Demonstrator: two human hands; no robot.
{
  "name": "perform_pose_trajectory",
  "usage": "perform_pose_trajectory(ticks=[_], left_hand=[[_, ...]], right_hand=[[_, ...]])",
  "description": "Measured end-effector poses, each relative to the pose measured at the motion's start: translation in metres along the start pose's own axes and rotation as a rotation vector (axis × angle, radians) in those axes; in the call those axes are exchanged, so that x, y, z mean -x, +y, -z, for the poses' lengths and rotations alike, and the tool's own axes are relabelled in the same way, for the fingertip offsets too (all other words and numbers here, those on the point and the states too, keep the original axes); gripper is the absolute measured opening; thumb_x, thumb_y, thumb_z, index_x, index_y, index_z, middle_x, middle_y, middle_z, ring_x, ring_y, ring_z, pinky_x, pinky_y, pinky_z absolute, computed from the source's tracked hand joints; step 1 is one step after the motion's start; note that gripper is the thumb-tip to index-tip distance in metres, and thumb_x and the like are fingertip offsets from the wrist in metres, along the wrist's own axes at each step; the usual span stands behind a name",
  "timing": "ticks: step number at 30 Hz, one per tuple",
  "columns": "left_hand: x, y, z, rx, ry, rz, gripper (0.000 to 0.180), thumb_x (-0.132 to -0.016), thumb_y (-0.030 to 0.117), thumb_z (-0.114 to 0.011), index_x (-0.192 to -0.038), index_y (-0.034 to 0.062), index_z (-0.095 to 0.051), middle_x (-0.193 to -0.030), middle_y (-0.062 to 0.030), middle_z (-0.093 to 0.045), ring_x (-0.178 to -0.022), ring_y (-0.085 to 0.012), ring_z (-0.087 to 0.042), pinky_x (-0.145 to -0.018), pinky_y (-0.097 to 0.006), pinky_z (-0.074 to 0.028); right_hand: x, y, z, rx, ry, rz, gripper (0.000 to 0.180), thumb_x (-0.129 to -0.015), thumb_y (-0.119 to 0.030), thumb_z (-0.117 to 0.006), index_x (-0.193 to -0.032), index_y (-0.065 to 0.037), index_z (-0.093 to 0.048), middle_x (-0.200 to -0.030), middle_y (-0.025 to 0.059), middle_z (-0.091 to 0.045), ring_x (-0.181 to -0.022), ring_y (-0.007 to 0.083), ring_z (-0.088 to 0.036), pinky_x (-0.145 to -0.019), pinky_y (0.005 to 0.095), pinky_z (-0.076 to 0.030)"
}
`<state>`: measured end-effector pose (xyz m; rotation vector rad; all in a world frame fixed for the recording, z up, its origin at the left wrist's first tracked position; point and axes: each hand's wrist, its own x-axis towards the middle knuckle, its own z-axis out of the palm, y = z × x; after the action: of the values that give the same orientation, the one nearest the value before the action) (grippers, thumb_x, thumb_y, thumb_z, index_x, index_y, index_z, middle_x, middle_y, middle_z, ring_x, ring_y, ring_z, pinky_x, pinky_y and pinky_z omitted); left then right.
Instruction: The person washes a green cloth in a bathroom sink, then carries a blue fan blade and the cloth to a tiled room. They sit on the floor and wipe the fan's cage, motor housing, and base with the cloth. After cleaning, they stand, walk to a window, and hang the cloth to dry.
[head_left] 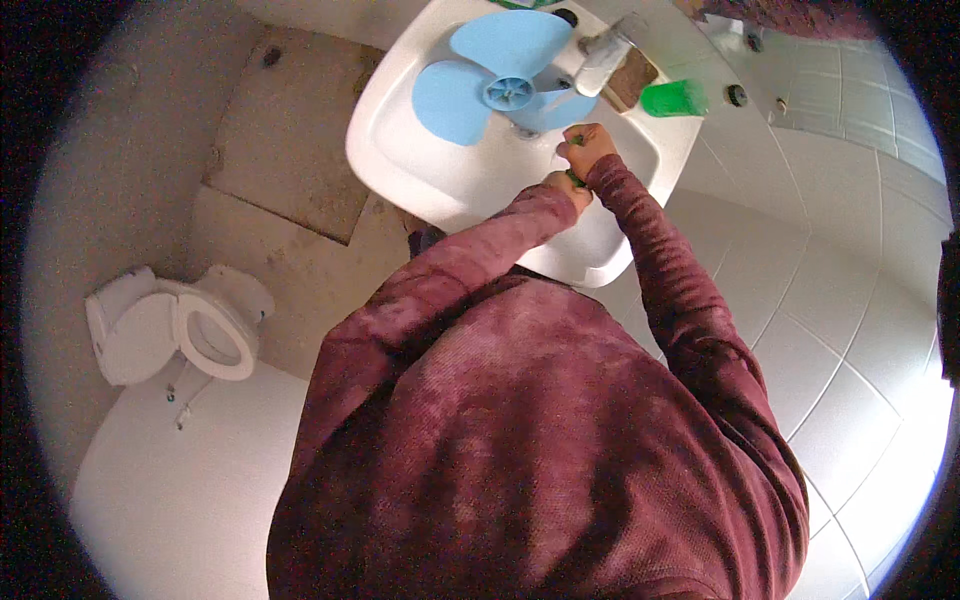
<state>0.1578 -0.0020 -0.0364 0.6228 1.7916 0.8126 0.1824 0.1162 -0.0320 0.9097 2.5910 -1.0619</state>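
Note:
My hands are close together over the right part of the white sink. My right hand is closed, fingers curled in, just beyond my left hand, which is closed too. Small bits of something green show at both hands; what it is stays too small and hidden to tell. A light blue fan blade with three vanes and a round hub lies across the far left of the basin, apart from my hands. One vane reaches under the faucet.
On the sink's right ledge stand a green bottle and a brown block. A dark round cap is beside them. A mirror and white tiles are to the right. A toilet with a raised lid stands at left.

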Motion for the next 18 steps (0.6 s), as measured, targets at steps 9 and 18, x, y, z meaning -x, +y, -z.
perform_pose_trajectory(ticks=[9, 18], left_hand=[[0.008, 0.003, -0.005, -0.033, 0.127, 0.281, 0.039, -0.080, 0.036, -0.063, -0.105, 0.0074, -0.060, -0.103, -0.0176, -0.065, -0.101, -0.0343, -0.060, -0.087, -0.042, -0.048], [-0.012, -0.053, 0.045, 0.842, -0.649, 0.000, 0.029, -0.085, 0.034, -0.055, -0.097, 0.0080, -0.053, -0.067, -0.0036, -0.056, -0.053, -0.0194, -0.052, -0.050, -0.035, -0.043]], right_hand=[[-0.016, 0.013, -0.025, 0.338, 0.020, -0.236, 0.026, -0.066, -0.028, -0.066, -0.083, -0.008, -0.069, -0.081, 0.0183, -0.066, -0.082, 0.0347, -0.064, -0.079, 0.0372, -0.051], [0.056, -0.042, 0.031, -0.424, -0.021, 0.292, 0.038, -0.075, -0.019, -0.064, -0.110, -0.007, -0.055, -0.119, 0.0165, -0.053, -0.104, 0.0328, -0.055, -0.086, 0.0361, -0.046]])
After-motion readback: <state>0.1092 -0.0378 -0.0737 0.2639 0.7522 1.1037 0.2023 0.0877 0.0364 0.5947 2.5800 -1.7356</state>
